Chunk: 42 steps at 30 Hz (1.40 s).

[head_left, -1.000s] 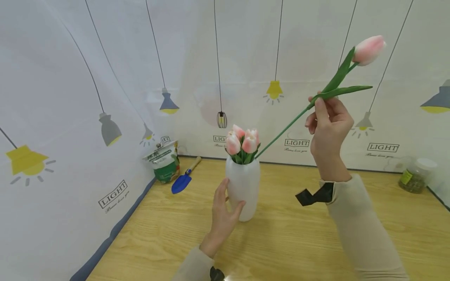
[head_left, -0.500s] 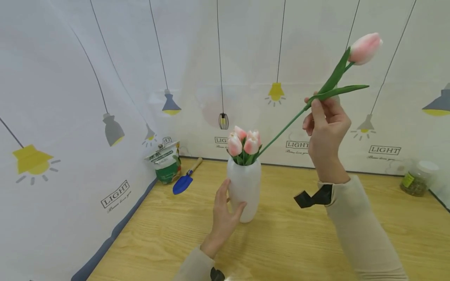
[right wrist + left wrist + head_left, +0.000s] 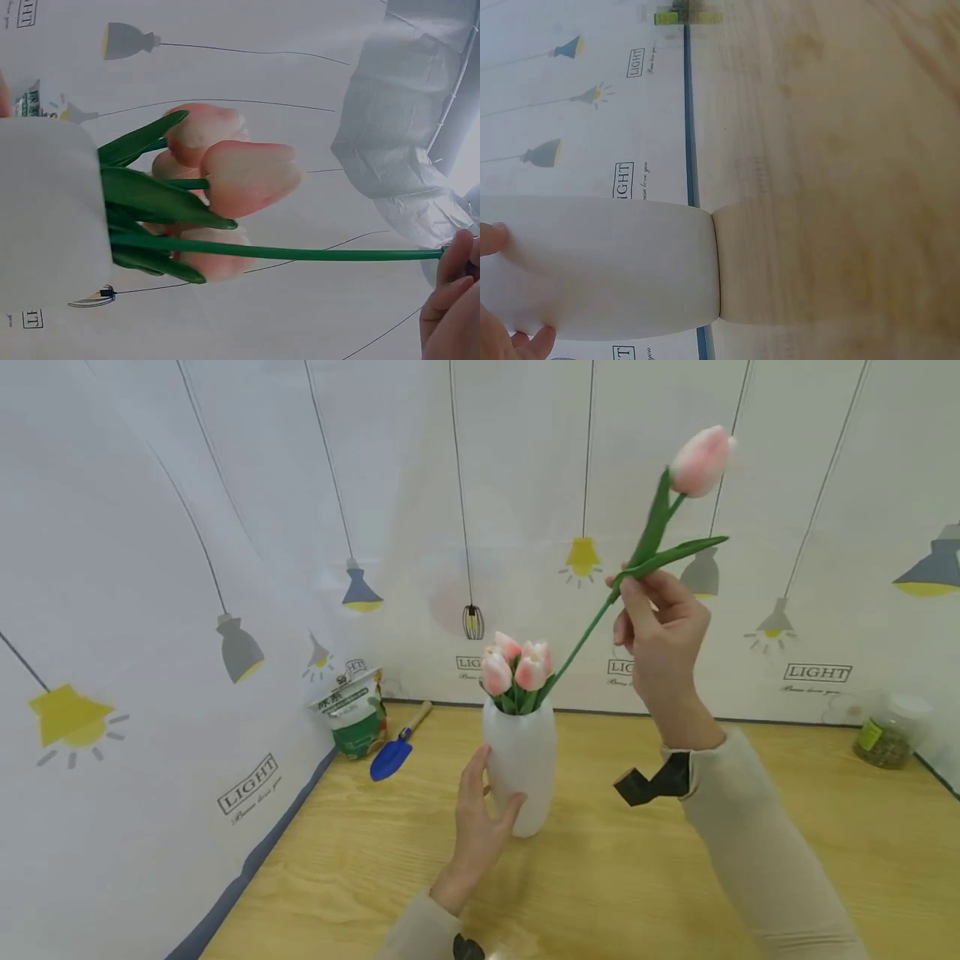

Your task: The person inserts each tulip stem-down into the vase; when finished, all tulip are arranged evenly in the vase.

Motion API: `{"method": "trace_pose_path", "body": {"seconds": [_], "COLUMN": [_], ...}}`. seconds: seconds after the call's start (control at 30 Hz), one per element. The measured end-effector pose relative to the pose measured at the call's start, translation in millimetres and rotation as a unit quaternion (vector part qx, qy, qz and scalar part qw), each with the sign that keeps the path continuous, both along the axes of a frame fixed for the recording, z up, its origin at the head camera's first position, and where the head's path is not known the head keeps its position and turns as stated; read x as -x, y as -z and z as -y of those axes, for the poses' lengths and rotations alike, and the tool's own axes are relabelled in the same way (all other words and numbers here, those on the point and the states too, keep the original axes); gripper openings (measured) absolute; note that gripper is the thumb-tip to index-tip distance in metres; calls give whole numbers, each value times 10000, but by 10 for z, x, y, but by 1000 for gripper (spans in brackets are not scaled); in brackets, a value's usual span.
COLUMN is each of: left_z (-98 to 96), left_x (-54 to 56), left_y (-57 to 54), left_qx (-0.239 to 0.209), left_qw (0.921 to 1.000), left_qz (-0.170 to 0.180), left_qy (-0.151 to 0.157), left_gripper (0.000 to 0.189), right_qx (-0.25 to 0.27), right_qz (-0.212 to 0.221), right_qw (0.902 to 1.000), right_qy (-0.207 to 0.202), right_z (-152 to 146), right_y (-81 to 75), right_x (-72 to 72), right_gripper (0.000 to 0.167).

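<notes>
A white vase (image 3: 521,760) stands upright on the wooden table with several pink-and-white tulips (image 3: 531,667) in its mouth. My left hand (image 3: 482,835) holds the vase from the left side, its fingers and thumb spread round the body. Up to the right, my right hand (image 3: 667,631) pinches the green stem of a single tulip (image 3: 699,462) just below its leaves. This stem slants down to the left, and its lower end is inside the vase mouth, as the right wrist view shows beside the other tulips (image 3: 251,176).
A blue hand trowel (image 3: 392,760) with a wooden handle lies behind the vase to the left, next to a green and white bag (image 3: 356,718). At the far right stands a lidded jar (image 3: 888,735). A printed cloth wall encloses the table (image 3: 615,877) behind and on the left.
My right hand has moved left, bringing the single tulip closer above the vase and its stem steeper. The left hand keeps its hold on the vase.
</notes>
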<state>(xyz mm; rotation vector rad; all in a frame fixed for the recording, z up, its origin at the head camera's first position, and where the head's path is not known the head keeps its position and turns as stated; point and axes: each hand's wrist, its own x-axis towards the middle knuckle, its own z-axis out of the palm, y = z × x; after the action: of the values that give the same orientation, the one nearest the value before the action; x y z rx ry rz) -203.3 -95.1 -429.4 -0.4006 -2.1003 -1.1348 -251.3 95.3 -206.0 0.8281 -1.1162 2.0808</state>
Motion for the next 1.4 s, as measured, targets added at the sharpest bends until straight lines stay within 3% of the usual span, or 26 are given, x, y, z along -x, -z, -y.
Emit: {"method": "trace_pose_path", "body": {"seconds": [0.2, 0.37, 0.5, 0.63, 0.87, 1.0, 1.23, 1.3, 1.4], "left_z": [7, -11, -17, -15, -18, -10, 8, 7, 3], "left_x": [12, 16, 18, 25, 19, 0, 10, 19, 26], "left_y": [-8, -5, -3, -10, 2, 23, 31, 34, 32], "left_qx": [-83, -63, 12, 68, -6, 17, -40, -53, -29], "left_qw": [9999, 9999, 9999, 9998, 10000, 10000, 9999, 9999, 9999], "left_qz": [-112, -87, -97, -185, -57, 19, -138, -142, -125], "left_qy": [-102, 20, 26, -21, 2, -44, -37, 4, 56], "left_gripper": [76, 75, 76, 76, 76, 75, 76, 76, 76], "right_qx": [-898, -884, -777, -1176, -1903, -2249, -3390, -3494, -3432], "right_qz": [942, 1507, 1370, 1100, 1193, 1292, 1585, 1645, 1682], "right_qw": [9911, 9835, 9868, 9858, 9682, 9589, 9235, 9194, 9219], "right_qy": [290, 470, 375, 473, 1098, 1150, 841, 745, 639], "right_z": [118, 100, 75, 82, 98, 106, 231, 258, 275], "right_y": [176, 330, 335, 279, 219, 238, 498, 611, 746], "right_x": [112, 110, 91, 80, 99, 117, 120, 108, 96], "right_gripper": [15, 17, 18, 16, 12, 14, 23, 24, 23]}}
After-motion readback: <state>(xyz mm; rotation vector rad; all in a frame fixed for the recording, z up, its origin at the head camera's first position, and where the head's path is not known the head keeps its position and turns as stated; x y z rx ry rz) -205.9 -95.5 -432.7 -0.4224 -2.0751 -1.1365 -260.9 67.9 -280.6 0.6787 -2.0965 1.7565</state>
